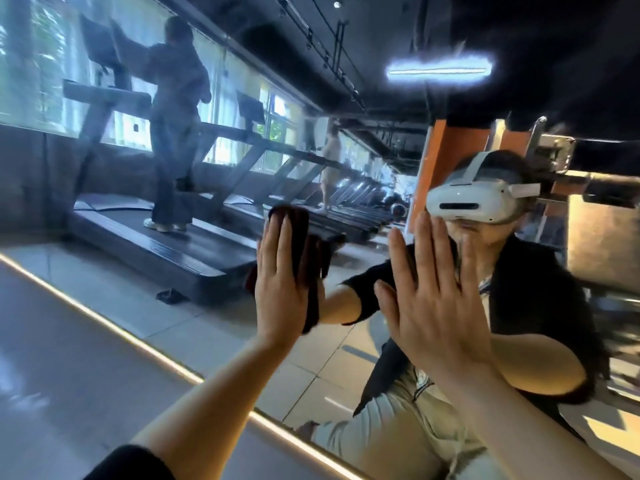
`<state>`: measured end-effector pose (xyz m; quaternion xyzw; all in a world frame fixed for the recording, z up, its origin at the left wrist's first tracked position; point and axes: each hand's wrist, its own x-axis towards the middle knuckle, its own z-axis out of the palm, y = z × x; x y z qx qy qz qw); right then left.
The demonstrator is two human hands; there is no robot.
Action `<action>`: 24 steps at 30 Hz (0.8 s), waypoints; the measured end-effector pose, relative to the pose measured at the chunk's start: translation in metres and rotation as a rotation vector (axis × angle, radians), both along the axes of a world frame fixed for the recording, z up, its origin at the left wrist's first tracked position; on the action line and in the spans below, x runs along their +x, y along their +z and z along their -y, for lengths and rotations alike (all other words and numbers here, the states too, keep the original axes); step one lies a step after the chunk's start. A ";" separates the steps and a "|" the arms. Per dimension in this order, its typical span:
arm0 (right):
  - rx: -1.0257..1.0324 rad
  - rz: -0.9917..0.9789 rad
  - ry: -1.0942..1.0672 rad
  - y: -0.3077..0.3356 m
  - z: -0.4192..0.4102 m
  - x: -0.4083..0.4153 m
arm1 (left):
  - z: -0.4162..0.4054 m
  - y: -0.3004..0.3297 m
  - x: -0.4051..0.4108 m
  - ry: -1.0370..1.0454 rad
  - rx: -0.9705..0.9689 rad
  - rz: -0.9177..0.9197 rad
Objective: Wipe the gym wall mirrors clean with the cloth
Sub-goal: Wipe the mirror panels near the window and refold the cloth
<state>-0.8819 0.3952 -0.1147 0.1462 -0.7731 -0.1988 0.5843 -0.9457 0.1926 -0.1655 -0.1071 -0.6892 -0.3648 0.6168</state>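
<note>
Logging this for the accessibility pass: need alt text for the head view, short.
A person's left hand presses a dark maroon cloth flat against a large gym wall mirror, while the right hand rests open-palmed on the glass beside it. The mirror reflects the person in a white headset, rows of black treadmills and bright windows.

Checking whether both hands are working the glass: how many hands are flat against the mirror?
2. The left hand presses the dark cloth flat on the mirror; the right hand lies bare on the glass beside it.
</note>
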 end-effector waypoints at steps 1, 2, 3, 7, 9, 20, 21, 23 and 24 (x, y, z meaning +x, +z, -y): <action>0.002 0.004 -0.003 0.000 0.000 0.000 | -0.002 -0.033 0.004 -0.009 0.019 0.032; 0.002 0.011 -0.003 -0.001 0.000 0.001 | -0.006 -0.066 0.010 -0.004 0.039 0.071; -0.002 0.018 -0.002 -0.001 -0.001 0.001 | -0.013 -0.096 0.016 0.012 0.055 0.115; -0.025 0.031 0.009 -0.006 0.002 0.003 | -0.039 -0.166 0.034 0.086 0.030 0.229; -0.024 0.027 -0.001 -0.010 0.004 0.003 | -0.041 -0.153 0.032 0.040 0.085 0.221; -0.002 0.009 0.005 -0.030 0.005 0.001 | 0.010 0.101 -0.004 -0.051 0.102 0.026; -0.006 0.011 0.012 -0.031 0.005 0.001 | 0.015 0.101 -0.010 -0.044 0.098 0.007; -0.011 0.018 0.031 -0.032 0.005 0.001 | 0.022 0.085 -0.016 -0.042 0.094 -0.021; -0.014 0.021 0.035 -0.032 0.005 0.001 | 0.024 0.070 -0.018 -0.041 0.105 -0.027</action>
